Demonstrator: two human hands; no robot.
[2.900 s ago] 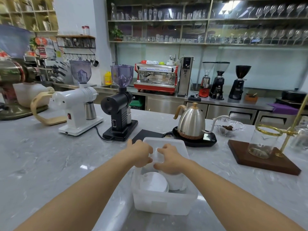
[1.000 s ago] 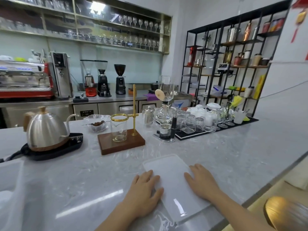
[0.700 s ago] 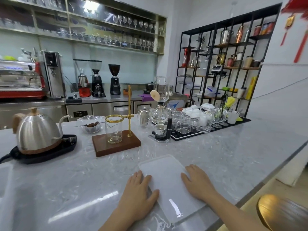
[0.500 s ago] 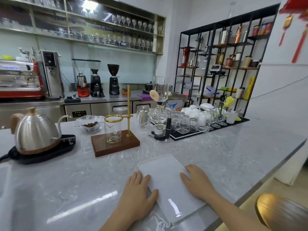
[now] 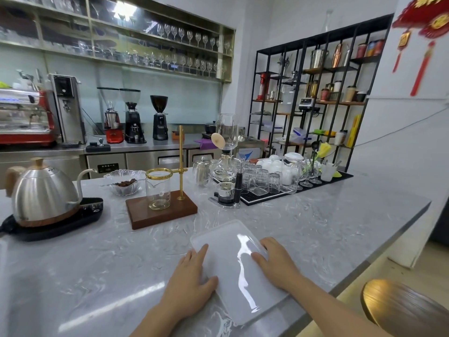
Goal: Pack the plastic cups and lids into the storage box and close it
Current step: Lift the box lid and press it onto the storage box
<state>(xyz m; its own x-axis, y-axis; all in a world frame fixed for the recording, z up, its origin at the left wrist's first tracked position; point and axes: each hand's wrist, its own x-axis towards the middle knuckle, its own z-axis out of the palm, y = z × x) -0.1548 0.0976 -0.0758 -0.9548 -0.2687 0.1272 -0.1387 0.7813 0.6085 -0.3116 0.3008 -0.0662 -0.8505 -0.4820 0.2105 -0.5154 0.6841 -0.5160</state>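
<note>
The storage box's translucent white lid point(image 5: 233, 261) lies flat on the grey marble counter point(image 5: 97, 263), close to its near right edge. My left hand point(image 5: 192, 283) grips the lid's left long edge, with the thumb lying on top. On the opposite long edge, my right hand point(image 5: 277, 263) holds the lid with its fingers curled over the rim. The storage box and the plastic cups are out of view to the left.
A steel kettle point(image 5: 43, 190) on a black base stands at the left. Behind the lid are a wooden drip stand point(image 5: 160, 210), a siphon brewer point(image 5: 226, 166) and a black mat of glasses point(image 5: 267, 183). A gold stool point(image 5: 401, 310) sits below the counter edge.
Earlier both hands were in the open box holding cups; the view has since swung right to the lid. Over the last second the hands stay on the lid's edges, barely shifting.
</note>
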